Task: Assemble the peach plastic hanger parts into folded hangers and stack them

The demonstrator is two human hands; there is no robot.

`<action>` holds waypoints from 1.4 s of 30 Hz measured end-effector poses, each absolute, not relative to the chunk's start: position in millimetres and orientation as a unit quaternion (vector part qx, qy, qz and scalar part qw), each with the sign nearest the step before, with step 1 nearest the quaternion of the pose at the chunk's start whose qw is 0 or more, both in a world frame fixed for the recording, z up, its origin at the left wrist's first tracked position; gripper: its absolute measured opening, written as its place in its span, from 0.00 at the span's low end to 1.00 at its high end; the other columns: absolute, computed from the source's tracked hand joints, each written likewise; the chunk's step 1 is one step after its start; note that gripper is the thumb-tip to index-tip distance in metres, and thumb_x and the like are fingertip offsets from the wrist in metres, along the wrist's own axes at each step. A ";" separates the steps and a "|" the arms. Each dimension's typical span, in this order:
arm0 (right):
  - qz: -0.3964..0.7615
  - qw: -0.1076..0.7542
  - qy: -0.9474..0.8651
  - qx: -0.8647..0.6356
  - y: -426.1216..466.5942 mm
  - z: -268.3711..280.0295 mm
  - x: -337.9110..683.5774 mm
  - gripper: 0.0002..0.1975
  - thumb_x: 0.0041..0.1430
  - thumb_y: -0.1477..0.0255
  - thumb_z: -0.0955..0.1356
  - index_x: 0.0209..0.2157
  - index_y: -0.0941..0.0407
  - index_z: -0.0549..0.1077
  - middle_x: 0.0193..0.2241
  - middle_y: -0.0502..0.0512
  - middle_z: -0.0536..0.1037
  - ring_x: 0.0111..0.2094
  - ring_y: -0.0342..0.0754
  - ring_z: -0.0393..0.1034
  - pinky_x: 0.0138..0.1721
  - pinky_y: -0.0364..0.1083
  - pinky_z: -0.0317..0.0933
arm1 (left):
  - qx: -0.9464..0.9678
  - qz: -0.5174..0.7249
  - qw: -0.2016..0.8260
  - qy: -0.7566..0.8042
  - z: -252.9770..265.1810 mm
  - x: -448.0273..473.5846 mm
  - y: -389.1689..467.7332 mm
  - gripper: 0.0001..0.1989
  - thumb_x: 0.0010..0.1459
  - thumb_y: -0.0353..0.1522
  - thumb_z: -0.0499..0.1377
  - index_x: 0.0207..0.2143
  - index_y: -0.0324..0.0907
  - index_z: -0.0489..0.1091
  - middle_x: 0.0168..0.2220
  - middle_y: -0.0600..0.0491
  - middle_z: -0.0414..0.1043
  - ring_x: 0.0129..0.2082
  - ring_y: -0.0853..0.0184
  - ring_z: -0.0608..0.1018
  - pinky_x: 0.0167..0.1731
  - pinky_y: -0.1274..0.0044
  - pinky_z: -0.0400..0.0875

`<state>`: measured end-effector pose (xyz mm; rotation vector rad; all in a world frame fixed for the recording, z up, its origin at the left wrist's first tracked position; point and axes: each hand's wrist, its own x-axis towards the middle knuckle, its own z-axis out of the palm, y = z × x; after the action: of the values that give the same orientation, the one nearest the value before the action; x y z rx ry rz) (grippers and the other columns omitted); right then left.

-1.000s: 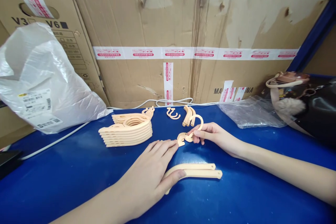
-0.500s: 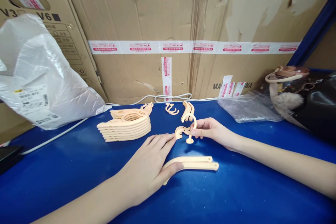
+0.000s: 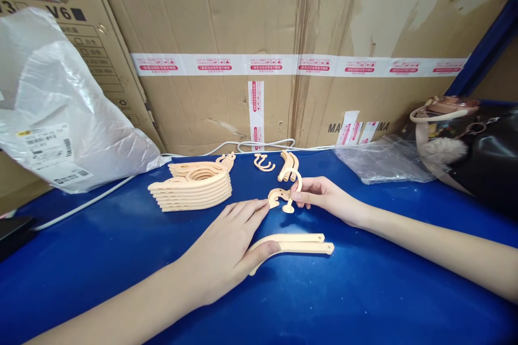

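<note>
My right hand (image 3: 315, 192) pinches a cream plastic hanger hook (image 3: 298, 180), its curve up and its round foot down. Just left of it, a curved cream centre piece (image 3: 279, 194) lies by the fingertips of my left hand (image 3: 232, 242). That hand rests palm down with fingers stretched out. Its thumb lies over two cream hanger arms (image 3: 303, 247), side by side on the blue table (image 3: 324, 302). Whatever is under the left palm is hidden. Behind the hands are several loose hooks (image 3: 265, 163) and a few more hanger arms (image 3: 288, 160).
A stack of cream folding hangers (image 3: 190, 194) stands left of my hands. Further left leans a white plastic parcel bag (image 3: 76, 118). Large cardboard boxes (image 3: 218, 102) wall the back, with a white cable (image 3: 226, 145) along them. Clear plastic (image 3: 384, 164) and a black bag (image 3: 489, 161) lie right.
My view has shifted slightly, so everything appears a little higher. Both hands, the hook and the hanger parts keep nearly the same places relative to each other.
</note>
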<state>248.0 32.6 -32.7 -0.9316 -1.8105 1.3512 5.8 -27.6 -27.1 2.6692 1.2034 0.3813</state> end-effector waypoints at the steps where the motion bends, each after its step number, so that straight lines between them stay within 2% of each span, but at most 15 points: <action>1: 0.519 0.341 -0.698 -0.359 32.1 -32.6 247.9 0.16 0.53 0.59 0.72 0.30 0.58 0.73 0.25 0.48 0.71 0.26 0.41 0.62 0.30 0.43 0.55 | 0.900 0.129 0.093 0.405 -27.2 5.9 -27.4 0.30 0.66 0.49 0.43 0.63 0.42 0.54 0.63 0.48 0.57 0.61 0.56 0.60 0.59 0.61 0.57; 6: 0.511 0.341 -0.701 -0.361 30.5 -31.7 248.6 0.17 0.56 0.57 0.69 0.29 0.58 0.72 0.24 0.49 0.71 0.26 0.42 0.62 0.30 0.43 0.54 | 0.904 0.128 0.084 0.399 -27.0 6.4 -26.9 0.30 0.65 0.49 0.44 0.63 0.41 0.54 0.62 0.46 0.57 0.61 0.55 0.61 0.58 0.61 0.58; 13: 0.516 0.342 -0.701 -0.356 31.0 -32.8 249.1 0.15 0.54 0.59 0.71 0.29 0.59 0.73 0.25 0.50 0.73 0.27 0.42 0.64 0.29 0.42 0.56 | 0.905 0.133 0.078 0.395 -25.6 6.2 -26.8 0.30 0.66 0.48 0.44 0.63 0.42 0.53 0.63 0.46 0.56 0.62 0.54 0.59 0.59 0.59 0.54; 15: 0.518 0.344 -0.700 -0.352 31.4 -33.4 249.0 0.14 0.54 0.61 0.71 0.30 0.58 0.73 0.26 0.50 0.74 0.27 0.42 0.64 0.30 0.42 0.57 | 0.907 0.156 0.077 0.383 -22.1 5.9 -27.7 0.27 0.66 0.47 0.45 0.62 0.43 0.54 0.62 0.47 0.57 0.60 0.55 0.61 0.58 0.61 0.56; 16: 0.518 0.346 -0.699 -0.350 31.8 -33.9 249.0 0.13 0.54 0.62 0.71 0.30 0.58 0.73 0.26 0.50 0.74 0.28 0.42 0.65 0.30 0.42 0.57 | 0.907 0.171 0.078 0.378 -19.5 5.9 -28.4 0.24 0.66 0.45 0.46 0.59 0.43 0.57 0.59 0.47 0.61 0.57 0.57 0.65 0.55 0.63 0.60; 18: 0.523 0.350 -0.694 -0.349 32.9 -35.5 249.1 0.12 0.54 0.63 0.72 0.33 0.58 0.72 0.28 0.49 0.74 0.27 0.41 0.65 0.31 0.42 0.58 | 0.904 0.195 0.082 0.370 -13.9 6.0 -30.1 0.16 0.66 0.41 0.48 0.48 0.42 0.64 0.46 0.50 0.70 0.45 0.61 0.72 0.43 0.70 0.67; 20: 0.535 0.351 -0.684 -0.350 33.9 -37.4 249.3 0.14 0.53 0.64 0.72 0.38 0.58 0.71 0.29 0.50 0.75 0.28 0.41 0.66 0.30 0.41 0.59 | 0.910 0.199 0.081 0.354 -9.6 6.3 -32.0 0.09 0.65 0.38 0.50 0.36 0.42 0.63 0.33 0.54 0.69 0.33 0.66 0.72 0.32 0.75 0.64; 22: 0.552 0.352 -0.672 -0.346 34.4 -38.8 249.5 0.20 0.52 0.65 0.73 0.44 0.57 0.69 0.31 0.50 0.76 0.28 0.41 0.68 0.28 0.41 0.58 | 0.927 0.182 0.077 0.320 -8.1 7.0 -33.4 0.07 0.62 0.35 0.52 0.31 0.43 0.60 0.28 0.57 0.65 0.28 0.68 0.69 0.27 0.76 0.60; 25: 0.566 0.355 -0.664 -0.335 33.9 -39.1 249.4 0.25 0.52 0.67 0.74 0.50 0.57 0.66 0.31 0.50 0.76 0.28 0.41 0.69 0.28 0.40 0.59 | 0.946 0.140 0.077 0.282 -10.4 8.6 -34.3 0.07 0.59 0.33 0.55 0.30 0.43 0.57 0.28 0.57 0.64 0.29 0.68 0.67 0.26 0.76 0.57; 33: 0.578 0.359 -0.656 -0.328 31.8 -35.9 247.1 0.24 0.51 0.69 0.74 0.49 0.58 0.67 0.29 0.48 0.76 0.26 0.40 0.69 0.28 0.40 0.60 | 0.952 0.083 0.054 0.290 -11.0 12.1 -34.6 0.08 0.59 0.33 0.54 0.29 0.43 0.56 0.32 0.55 0.63 0.31 0.66 0.67 0.26 0.75 0.58; 38: 0.582 0.357 -0.655 -0.324 32.8 -37.9 247.5 0.24 0.50 0.69 0.74 0.48 0.57 0.67 0.31 0.49 0.77 0.26 0.40 0.69 0.28 0.41 0.60 | 0.949 0.093 0.027 0.299 -12.3 11.6 -35.0 0.08 0.59 0.33 0.54 0.28 0.43 0.58 0.33 0.53 0.63 0.33 0.65 0.67 0.26 0.76 0.56; 42: 0.585 0.358 -0.655 -0.317 33.2 -38.2 248.1 0.24 0.51 0.69 0.74 0.48 0.57 0.67 0.32 0.50 0.77 0.27 0.41 0.70 0.30 0.41 0.61 | 0.945 0.131 0.005 0.298 -12.6 10.5 -35.1 0.07 0.61 0.31 0.53 0.28 0.42 0.61 0.32 0.53 0.64 0.34 0.64 0.67 0.29 0.75 0.59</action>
<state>248.1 33.2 -38.2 -0.8191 -1.6891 1.5107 10.5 -35.1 -12.6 2.9602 0.9334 0.4103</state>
